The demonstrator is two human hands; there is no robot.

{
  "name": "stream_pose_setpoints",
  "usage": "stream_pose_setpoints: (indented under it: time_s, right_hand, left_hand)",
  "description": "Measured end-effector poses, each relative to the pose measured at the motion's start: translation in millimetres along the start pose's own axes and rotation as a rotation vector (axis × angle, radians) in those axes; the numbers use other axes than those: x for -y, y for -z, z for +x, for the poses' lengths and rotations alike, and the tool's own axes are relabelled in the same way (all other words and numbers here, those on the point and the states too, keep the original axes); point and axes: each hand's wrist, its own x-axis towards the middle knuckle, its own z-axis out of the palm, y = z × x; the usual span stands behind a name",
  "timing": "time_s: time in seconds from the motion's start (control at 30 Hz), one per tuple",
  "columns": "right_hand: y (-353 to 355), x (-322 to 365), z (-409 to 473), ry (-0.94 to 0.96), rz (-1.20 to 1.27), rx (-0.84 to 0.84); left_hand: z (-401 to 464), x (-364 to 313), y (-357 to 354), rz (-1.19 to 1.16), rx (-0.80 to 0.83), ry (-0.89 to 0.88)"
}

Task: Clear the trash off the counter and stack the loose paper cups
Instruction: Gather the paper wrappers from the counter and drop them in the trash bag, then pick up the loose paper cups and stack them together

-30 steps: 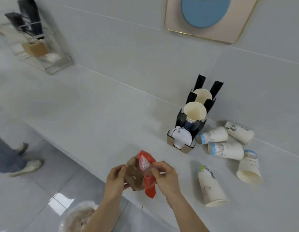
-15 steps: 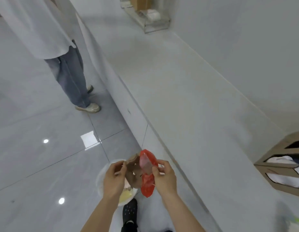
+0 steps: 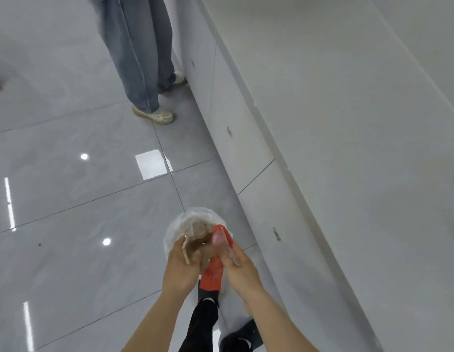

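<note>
My left hand [image 3: 181,269] grips a crumpled brown cardboard piece [image 3: 196,246]. My right hand [image 3: 240,269] grips a red plastic wrapper [image 3: 215,271] that hangs down between my two hands. Both hands hold this trash over the floor, directly above a white trash bin lined with a clear bag [image 3: 195,219]. The bin stands on the floor beside the base of the counter [image 3: 347,148]. No paper cups are in view.
Another person's legs in grey trousers and pale sneakers [image 3: 155,114] stand on the glossy grey tile floor beside the counter front, further along. My own legs in black trousers and dark shoes [image 3: 208,316] are below my hands. The white counter fills the right side.
My view has swung left and down, away from the counter and cups to the floor. Both hands have carried the cardboard and red wrapper off the counter to above the bin.
</note>
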Motion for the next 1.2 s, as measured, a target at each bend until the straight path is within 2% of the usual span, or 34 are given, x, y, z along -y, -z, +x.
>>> stream_pose_setpoints:
  time_s: [0.13,0.27,0.37,0.57,0.7,0.9,1.2]
  right_hand:
    - [7,2,3,0.056,-0.275,-0.062]
    - [18,4,2,0.088,-0.483,-0.093]
    - [35,17,-6,0.188,-0.640,-0.148]
    - [79,48,-29,0.432,-0.879,-0.397]
    - [115,67,-50,0.479,-0.904,-0.561]
    - [174,74,-90,0.446,-0.816,-0.774]
    - [274,31,-162,0.318,-0.647,-1.068]
  left_hand:
    - [21,4,8,0.159,-0.003,-0.009]
    - [28,-10,21,0.351,-0.043,-0.112]
    - [27,-35,27,0.489,-0.113,-0.290]
    - [15,-100,31,0.673,-0.183,-0.604]
    - [1,-152,26,0.748,-0.215,-0.780]
    - [-36,-223,0,0.771,-0.192,-1.005]
    - [-117,-305,-87,0.754,-0.087,-1.363]
